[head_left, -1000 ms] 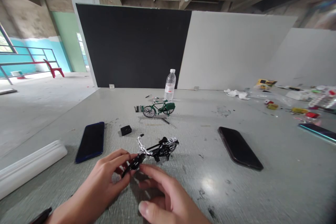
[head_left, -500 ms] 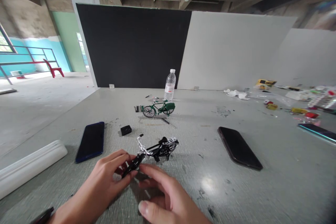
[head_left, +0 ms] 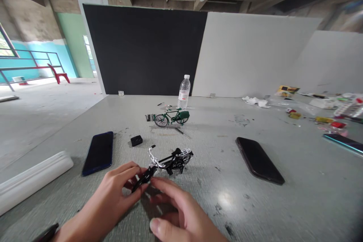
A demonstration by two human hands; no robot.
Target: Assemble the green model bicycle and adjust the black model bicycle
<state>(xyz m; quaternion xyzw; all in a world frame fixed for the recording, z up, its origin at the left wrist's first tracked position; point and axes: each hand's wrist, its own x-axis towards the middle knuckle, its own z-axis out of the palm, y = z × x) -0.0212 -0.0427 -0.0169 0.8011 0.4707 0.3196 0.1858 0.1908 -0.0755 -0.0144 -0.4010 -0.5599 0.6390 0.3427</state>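
A small black model bicycle (head_left: pixel 170 160) with silver handlebars and a rear rack lies on the grey table (head_left: pixel 297 196), close in front of me. My left hand (head_left: pixel 113 193) pinches its front wheel between thumb and fingers. My right hand (head_left: pixel 181 211) meets it from the right, the index fingertip touching the same wheel. A finished green model bicycle (head_left: pixel 170 116) stands upright farther back, apart from both hands.
A dark blue phone (head_left: pixel 98 152) lies left, a black phone (head_left: pixel 259 160) right, a small black block (head_left: pixel 136 140) between. A water bottle (head_left: pixel 183 92) stands behind the green bicycle. A white foam strip (head_left: pixel 31 179) lies far left; several small parts and a third phone (head_left: pixel 343 141) sit far right.
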